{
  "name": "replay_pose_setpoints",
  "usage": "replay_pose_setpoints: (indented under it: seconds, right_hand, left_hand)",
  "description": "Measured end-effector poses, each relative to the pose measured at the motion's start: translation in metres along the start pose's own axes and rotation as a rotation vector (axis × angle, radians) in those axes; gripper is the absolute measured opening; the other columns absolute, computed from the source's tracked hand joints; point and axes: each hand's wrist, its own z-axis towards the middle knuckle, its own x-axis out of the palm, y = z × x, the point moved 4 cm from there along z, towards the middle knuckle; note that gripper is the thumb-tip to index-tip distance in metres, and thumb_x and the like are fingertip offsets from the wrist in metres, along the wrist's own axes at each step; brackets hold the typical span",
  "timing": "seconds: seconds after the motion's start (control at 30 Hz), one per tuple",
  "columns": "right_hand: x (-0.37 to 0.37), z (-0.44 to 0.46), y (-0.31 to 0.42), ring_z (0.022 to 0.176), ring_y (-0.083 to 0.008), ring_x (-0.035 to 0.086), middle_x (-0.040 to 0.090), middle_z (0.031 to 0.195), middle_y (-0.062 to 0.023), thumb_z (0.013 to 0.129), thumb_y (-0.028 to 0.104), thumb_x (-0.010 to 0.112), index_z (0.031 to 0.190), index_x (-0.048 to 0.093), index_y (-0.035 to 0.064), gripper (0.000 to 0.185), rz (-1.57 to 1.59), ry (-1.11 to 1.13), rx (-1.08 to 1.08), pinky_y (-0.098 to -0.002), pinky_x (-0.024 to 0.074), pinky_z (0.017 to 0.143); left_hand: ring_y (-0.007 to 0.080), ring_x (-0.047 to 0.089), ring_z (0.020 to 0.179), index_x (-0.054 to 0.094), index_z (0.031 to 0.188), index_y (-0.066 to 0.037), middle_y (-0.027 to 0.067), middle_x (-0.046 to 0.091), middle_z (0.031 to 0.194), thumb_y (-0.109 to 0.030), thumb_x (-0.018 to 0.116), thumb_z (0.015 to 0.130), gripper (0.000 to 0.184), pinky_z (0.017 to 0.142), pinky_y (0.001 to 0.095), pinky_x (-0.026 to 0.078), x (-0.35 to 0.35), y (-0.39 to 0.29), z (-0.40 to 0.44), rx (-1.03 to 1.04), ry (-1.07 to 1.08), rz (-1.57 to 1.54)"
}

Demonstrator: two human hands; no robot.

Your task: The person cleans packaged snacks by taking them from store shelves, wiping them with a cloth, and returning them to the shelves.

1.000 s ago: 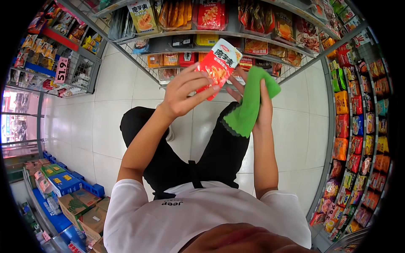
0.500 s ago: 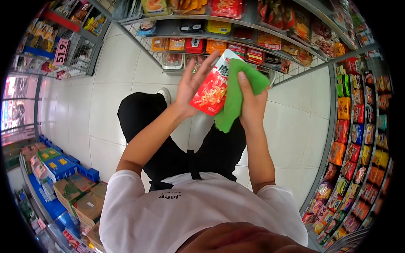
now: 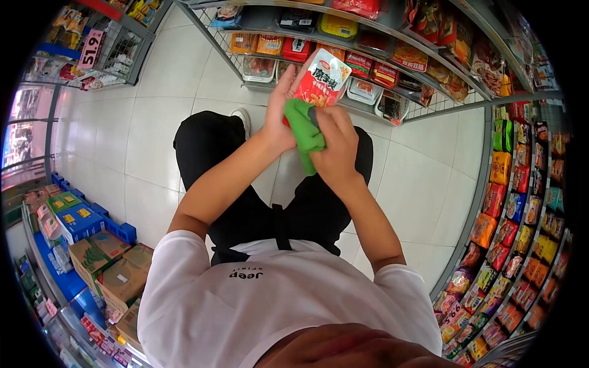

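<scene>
A red and white snack pouch (image 3: pixel 321 78) with dark lettering lies against the palm of my left hand (image 3: pixel 281 113), which supports it from the left edge. In my right hand (image 3: pixel 336 144) is a bunched green cloth (image 3: pixel 302 122), pressed onto the lower part of the pouch. The cloth covers the pouch's bottom, and one end of it hangs down below the hand. Both hands are in front of my knees, before the lowest shelf of the rack.
A shelf rack with packaged foods (image 3: pixel 297 49) stands ahead. Snack-filled shelves (image 3: pixel 503 227) line the right side. Cardboard boxes (image 3: pixel 113 270) and a blue crate (image 3: pixel 126 232) are at the lower left. Pale tiles (image 3: pixel 153 159) cover the floor. A price sign (image 3: pixel 90 49) hangs at upper left.
The green cloth has moved from the pouch's right side down and left onto its lower front. My right hand has turned inward with it. The pouch's white top now shows uncovered.
</scene>
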Motion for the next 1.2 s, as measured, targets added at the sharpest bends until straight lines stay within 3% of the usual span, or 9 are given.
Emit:
replay_pose_setpoints:
  seconds: [0.1, 0.23, 0.4, 0.63, 0.77, 0.97, 1.07, 1.17, 1.2]
  right_hand:
    - [-0.006, 0.015, -0.015, 0.091, -0.0335, 0.065, 0.063, 0.100, -0.0100, 0.068, 0.001, 0.078, 0.106, 0.068, 0.0028, 0.039, -0.140, -0.020, -0.026, -0.0400, 0.0545, 0.074]
    - [-0.014, 0.039, -0.062, 0.094, -0.0364, 0.065, 0.064, 0.102, -0.0129, 0.070, 0.005, 0.078, 0.108, 0.068, 0.0026, 0.040, -0.129, -0.160, 0.253, -0.0446, 0.0534, 0.080]
    - [0.000, 0.011, -0.009, 0.095, -0.0340, 0.067, 0.063, 0.099, -0.0116, 0.069, 0.009, 0.081, 0.103, 0.067, 0.0036, 0.038, -0.090, 0.016, -0.003, -0.0414, 0.0553, 0.079]
    - [-0.015, 0.036, -0.050, 0.093, -0.0362, 0.065, 0.062, 0.104, -0.0134, 0.067, 0.006, 0.080, 0.107, 0.067, 0.0028, 0.042, -0.258, -0.170, 0.174, -0.0441, 0.0540, 0.077]
    - [0.006, 0.002, -0.001, 0.091, -0.0366, 0.064, 0.062, 0.100, -0.0135, 0.069, 0.008, 0.080, 0.106, 0.068, 0.0043, 0.039, -0.033, 0.026, -0.013, -0.0453, 0.0534, 0.076]
    - [-0.022, 0.041, -0.063, 0.093, -0.0397, 0.064, 0.062, 0.101, -0.0161, 0.074, 0.004, 0.077, 0.108, 0.065, -0.0019, 0.036, -0.069, -0.219, 0.267, -0.0435, 0.0520, 0.078]
    - [-0.013, 0.010, -0.044, 0.088, -0.0355, 0.062, 0.060, 0.098, -0.0160, 0.086, 0.014, 0.081, 0.108, 0.064, -0.0056, 0.034, 0.073, -0.105, 0.139, -0.0383, 0.0498, 0.077]
    - [-0.028, -0.019, -0.063, 0.086, -0.0256, 0.064, 0.062, 0.097, -0.0117, 0.093, 0.020, 0.078, 0.109, 0.066, -0.0030, 0.030, 0.017, -0.142, 0.312, -0.0347, 0.0504, 0.074]
    - [-0.035, -0.031, -0.077, 0.084, -0.0203, 0.064, 0.063, 0.097, -0.0085, 0.096, 0.024, 0.075, 0.111, 0.067, -0.0008, 0.030, 0.331, -0.262, 0.664, -0.0318, 0.0508, 0.072]
  left_hand:
    - [0.0285, 0.059, 0.133, 0.040, 0.160, -0.019, 0.0131, 0.058, 0.149, -0.047, 0.033, 0.112, 0.056, 0.112, 0.0448, 0.047, -0.006, 0.008, -0.004, -0.043, 0.135, -0.130]
    - [0.0215, 0.060, 0.126, 0.038, 0.161, -0.023, 0.0064, 0.061, 0.142, -0.047, 0.035, 0.112, 0.055, 0.111, 0.0403, 0.046, 0.014, 0.014, -0.009, -0.015, -0.047, 0.008]
    - [0.0260, 0.062, 0.128, 0.048, 0.152, -0.012, 0.0105, 0.062, 0.142, -0.048, 0.033, 0.112, 0.056, 0.112, 0.0437, 0.047, 0.004, 0.006, -0.008, 0.026, -0.055, 0.054]
    - [0.0219, 0.056, 0.133, 0.037, 0.162, -0.022, 0.0063, 0.056, 0.148, -0.045, 0.037, 0.112, 0.055, 0.114, 0.0404, 0.043, 0.030, 0.015, -0.011, 0.008, -0.031, -0.007]
    - [0.0248, 0.054, 0.136, 0.030, 0.164, -0.020, 0.0069, 0.051, 0.155, -0.043, 0.033, 0.113, 0.057, 0.117, 0.0428, 0.041, 0.011, 0.001, -0.010, 0.067, 0.054, 0.162]
    - [0.0243, 0.058, 0.131, 0.030, 0.164, -0.018, 0.0098, 0.056, 0.148, -0.022, 0.043, 0.109, 0.057, 0.113, 0.0394, 0.045, 0.013, 0.014, -0.008, 0.013, 0.003, 0.063]
    - [0.0251, 0.064, 0.121, 0.032, 0.162, -0.015, 0.0115, 0.061, 0.138, -0.007, 0.046, 0.102, 0.062, 0.108, 0.0406, 0.051, 0.010, 0.007, -0.006, 0.058, -0.038, 0.145]
    - [0.0241, 0.064, 0.122, 0.037, 0.158, -0.011, 0.0122, 0.058, 0.142, -0.007, 0.055, 0.099, 0.061, 0.104, 0.0405, 0.054, -0.001, -0.009, -0.005, 0.064, -0.182, 0.265]
    - [0.0234, 0.068, 0.118, 0.040, 0.153, -0.010, 0.0136, 0.061, 0.139, -0.007, 0.057, 0.102, 0.054, 0.097, 0.0395, 0.059, 0.012, -0.012, -0.005, 0.077, -0.144, 0.272]
